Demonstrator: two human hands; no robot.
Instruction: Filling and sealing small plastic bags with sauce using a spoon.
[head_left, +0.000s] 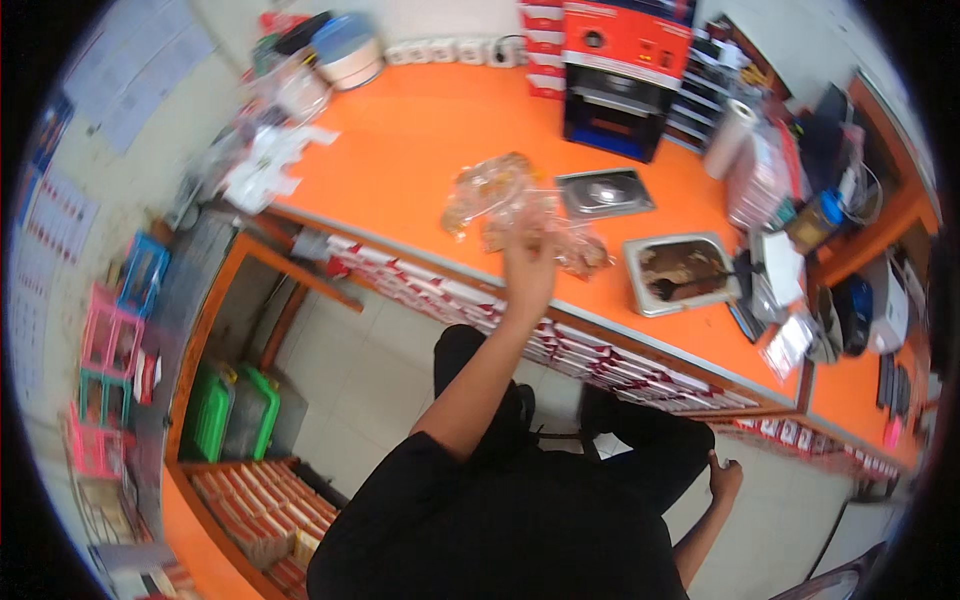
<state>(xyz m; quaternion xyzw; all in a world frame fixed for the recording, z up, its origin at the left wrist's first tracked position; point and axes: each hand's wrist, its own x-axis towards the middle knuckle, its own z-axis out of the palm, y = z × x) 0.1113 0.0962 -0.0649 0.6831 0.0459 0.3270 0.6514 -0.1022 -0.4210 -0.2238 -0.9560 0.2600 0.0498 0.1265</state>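
Several clear plastic packets of brownish food (495, 184) lie in a loose pile on the orange counter (390, 150). My left hand (529, 259) reaches onto the near side of this pile. Its fingers are blurred among the plastic, so I cannot make out whether they grip a packet. Beyond the pile sits a flat steel lid (606, 193). To the right stands a rectangular steel pan (679, 274) of brown paste, with a dark utensil (697, 285) resting in it. My right hand (725, 478) is down beside my right knee, thumb apart from the fingers, holding nothing visible.
A red and black machine (626, 75) stands at the counter's back. On the right are a plastic roll (730, 139), stacked bags (757, 180) and a blue-lidded jar (816, 221). White bags (262, 169) lie at the left end. Cartons line the shelf (600, 360) beneath.
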